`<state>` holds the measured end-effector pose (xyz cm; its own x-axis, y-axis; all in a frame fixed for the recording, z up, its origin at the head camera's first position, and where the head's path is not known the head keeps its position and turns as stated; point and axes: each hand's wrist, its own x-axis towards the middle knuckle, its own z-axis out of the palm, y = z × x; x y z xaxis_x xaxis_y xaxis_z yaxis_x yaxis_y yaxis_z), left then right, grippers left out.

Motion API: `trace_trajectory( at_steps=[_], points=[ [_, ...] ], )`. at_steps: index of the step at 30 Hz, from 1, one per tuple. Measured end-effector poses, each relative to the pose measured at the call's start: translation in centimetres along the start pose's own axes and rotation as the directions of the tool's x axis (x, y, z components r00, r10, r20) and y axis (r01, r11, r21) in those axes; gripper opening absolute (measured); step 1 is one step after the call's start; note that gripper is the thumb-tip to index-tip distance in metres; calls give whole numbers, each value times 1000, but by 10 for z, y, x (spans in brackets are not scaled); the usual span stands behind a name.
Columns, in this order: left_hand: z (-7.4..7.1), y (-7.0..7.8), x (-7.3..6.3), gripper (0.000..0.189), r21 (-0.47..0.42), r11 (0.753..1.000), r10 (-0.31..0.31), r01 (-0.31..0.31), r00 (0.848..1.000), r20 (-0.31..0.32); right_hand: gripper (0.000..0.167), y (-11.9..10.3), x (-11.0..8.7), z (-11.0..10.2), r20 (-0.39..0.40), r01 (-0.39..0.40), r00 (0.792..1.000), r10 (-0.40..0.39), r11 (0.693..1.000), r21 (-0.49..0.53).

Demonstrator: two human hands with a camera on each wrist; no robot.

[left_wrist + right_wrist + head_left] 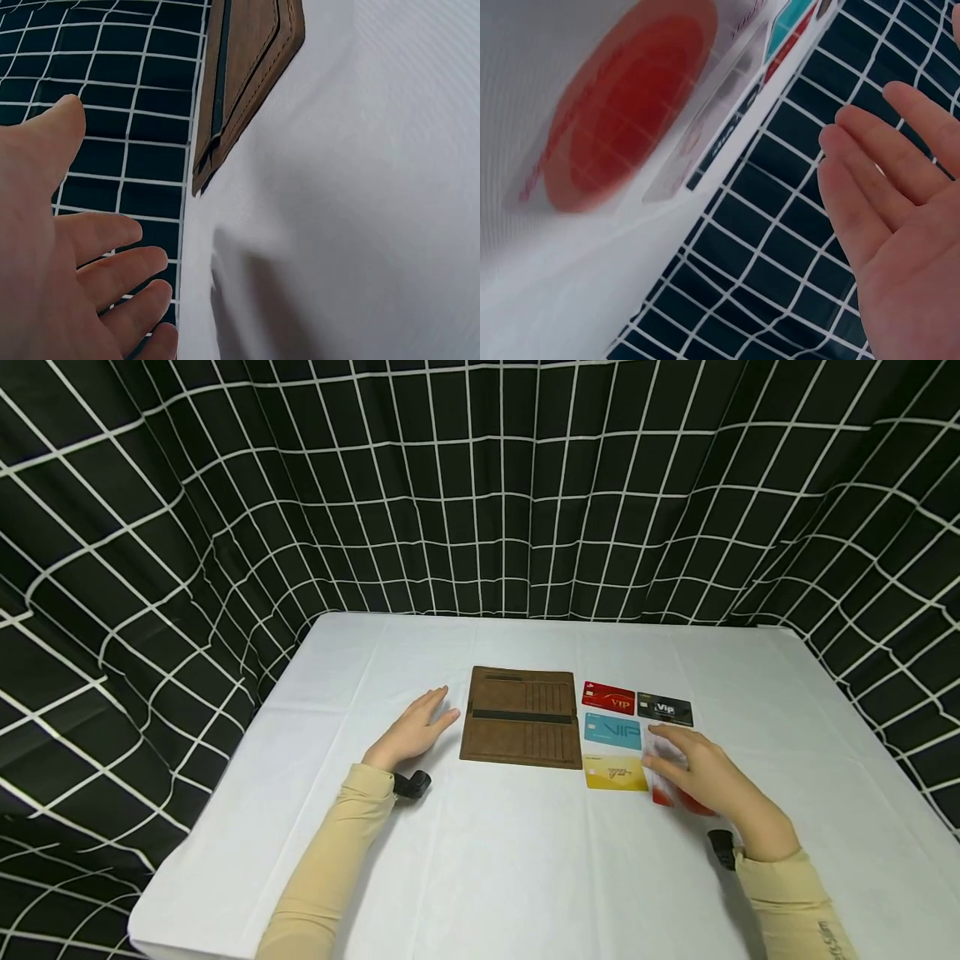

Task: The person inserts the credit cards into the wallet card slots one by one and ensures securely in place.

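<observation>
An opened brown wallet (501,696) lies flat near the middle of the white table, its card slots facing up. My left hand (411,729) hovers just left of it with fingers extended, holding nothing; the left wrist view shows the wallet's stitched edge (251,97) beyond the thumb. To the wallet's right lie a red VIP card (608,698), a black card (664,708), a blue card (612,732) and a yellow card (615,772). Over two more cards, a greyish one (712,112) and one with a red oval (637,105), my right hand (701,770) hangs with relaxed fingers, partly hiding them.
A white cloth covers the table (510,860). Black curtains (487,485) with a white grid stand behind it and along both sides. Each wrist carries a small black camera (412,785).
</observation>
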<state>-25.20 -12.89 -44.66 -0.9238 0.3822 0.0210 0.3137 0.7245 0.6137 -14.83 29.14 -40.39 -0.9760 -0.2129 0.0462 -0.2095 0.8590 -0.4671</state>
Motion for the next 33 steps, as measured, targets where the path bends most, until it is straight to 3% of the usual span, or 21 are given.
trace_trajectory(
  at_steps=[21,27,33],
  points=[
    [16,5,5,73,-23,1000,13,-12,999,39,60,-15,11,15,39,44,998,-45,998,39],
    [19,8,6,73,-35,999,12,-9,997,75,64,-17,13,18,62,20,998,-22,999,35],
    [19,14,5,71,-39,999,3,1,994,112,65,-14,14,23,73,48,996,-51,998,45]
  ],
)
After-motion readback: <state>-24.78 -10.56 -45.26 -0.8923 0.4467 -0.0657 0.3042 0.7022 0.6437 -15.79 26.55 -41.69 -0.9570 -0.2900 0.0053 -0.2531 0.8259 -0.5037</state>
